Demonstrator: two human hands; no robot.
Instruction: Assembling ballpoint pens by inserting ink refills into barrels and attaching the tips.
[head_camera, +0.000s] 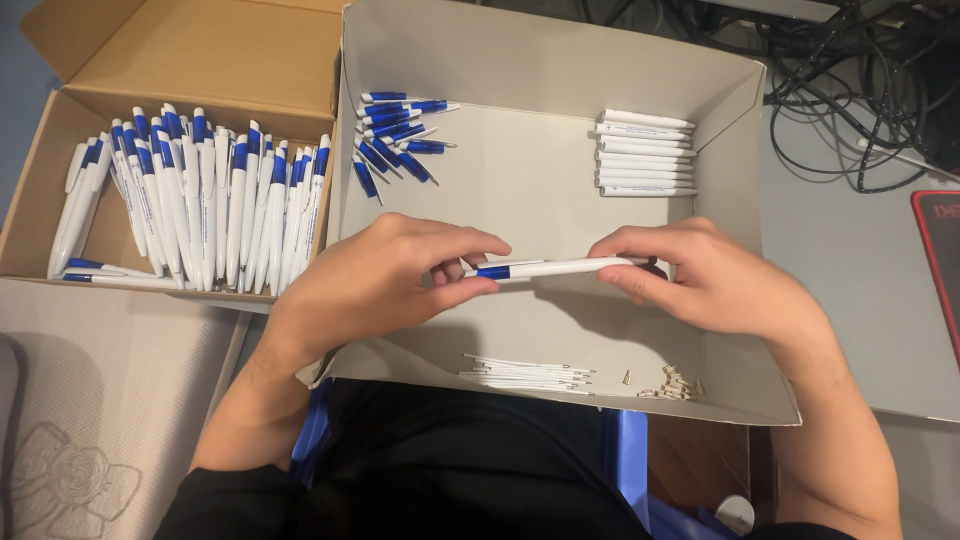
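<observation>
I'm pinching a light, stiff, slightly slick white-and-blue pen at both ends, left hand on the blue end, right hand on the barrel, over the grey box.

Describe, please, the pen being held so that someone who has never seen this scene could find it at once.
Start at the big grey open box in the middle. Above its floor, the left hand and right hand hold one white pen level between them. Unlike the loose blue-ended pieces and white barrels lying at the back, it is off the floor.
</observation>
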